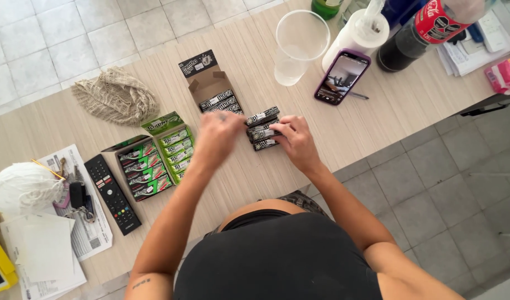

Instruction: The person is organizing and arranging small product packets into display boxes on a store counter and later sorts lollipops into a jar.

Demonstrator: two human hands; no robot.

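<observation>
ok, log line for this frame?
left hand: over black candy packs, blurred | right hand: on the packs | open brown box behind | green packs box at left

Cup (299,47) blocks ahead; bare table (371,119) rightward, seemingly.

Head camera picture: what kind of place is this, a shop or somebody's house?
Probably a home. The wooden table on a tiled floor holds household things: a TV remote, a phone, a soda bottle. Both hands sort dark candy packs beside open candy boxes.
</observation>
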